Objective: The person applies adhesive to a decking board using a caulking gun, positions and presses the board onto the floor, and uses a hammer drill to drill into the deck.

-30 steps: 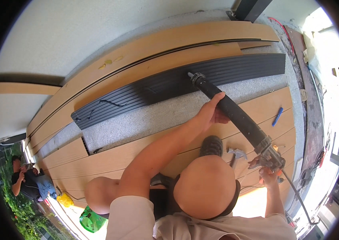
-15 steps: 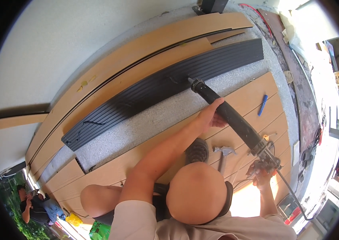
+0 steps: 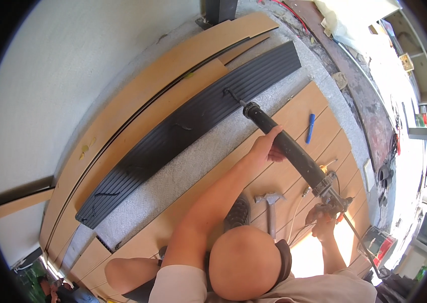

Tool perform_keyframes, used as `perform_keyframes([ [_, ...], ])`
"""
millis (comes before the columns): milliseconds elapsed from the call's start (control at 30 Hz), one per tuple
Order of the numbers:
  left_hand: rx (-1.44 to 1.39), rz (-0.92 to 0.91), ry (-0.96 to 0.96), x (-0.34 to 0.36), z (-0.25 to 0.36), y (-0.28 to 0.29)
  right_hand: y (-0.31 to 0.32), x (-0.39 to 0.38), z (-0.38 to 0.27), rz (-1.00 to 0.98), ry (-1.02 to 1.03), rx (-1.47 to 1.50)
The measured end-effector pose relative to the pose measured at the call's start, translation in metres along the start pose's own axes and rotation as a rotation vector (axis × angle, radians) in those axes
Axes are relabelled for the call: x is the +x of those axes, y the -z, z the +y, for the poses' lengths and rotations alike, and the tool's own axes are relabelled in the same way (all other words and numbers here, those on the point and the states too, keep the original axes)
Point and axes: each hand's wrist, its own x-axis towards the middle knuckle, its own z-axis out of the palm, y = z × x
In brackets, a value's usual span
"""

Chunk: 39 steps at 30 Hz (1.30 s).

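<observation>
My left hand (image 3: 270,145) is wrapped under the barrel of a long black caulking gun (image 3: 294,156). My right hand (image 3: 322,221) grips its handle and trigger end. The nozzle (image 3: 243,103) points at a dark, grooved plank (image 3: 173,139) lying on the concrete. A dark bead (image 3: 231,94) lies on the plank beside the tip. Other separate dark beads (image 3: 182,127) mark the plank further left. Whether the tip touches the plank, I cannot tell.
Tan boards (image 3: 117,121) lie behind the plank by the wall. On the near decking (image 3: 253,177) rest a hammer (image 3: 271,212) and a blue marker (image 3: 310,129). My bare knee (image 3: 246,260) is close in front. A dark post (image 3: 221,11) stands at the back.
The view has turned, shifting the plank and boards leftward. Along the plank, the nozzle has moved rightward relative to the earlier beads, and a new dark bead shows by its tip. Both hands keep their hold.
</observation>
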Motion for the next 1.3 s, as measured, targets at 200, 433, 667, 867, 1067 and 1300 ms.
perform_keyframes([
  [200, -0.012, -0.046, -0.149, 0.020, 0.038, -0.032, -0.023, 0.033, -0.010, 0.130, 0.174, 0.161],
  [433, -0.014, -0.126, -0.217, 0.070, 0.082, -0.059, -0.031, 0.082, -0.022, 0.207, 0.238, 0.201],
  [667, 0.024, -0.192, -0.137, 0.115, 0.069, -0.049, -0.033, 0.087, -0.003, 0.396, 0.128, 0.175],
  [867, 0.067, -0.228, -0.044, 0.115, 0.038, -0.053, -0.030, 0.062, 0.005, 0.457, 0.031, 0.169],
  [1067, 0.038, -0.255, -0.109, 0.100, 0.051, -0.067, -0.029, 0.064, -0.009, 0.389, 0.048, 0.145],
  [1300, 0.041, -0.241, -0.102, 0.083, 0.052, -0.060, -0.041, 0.058, -0.018, 0.368, 0.199, 0.193],
])
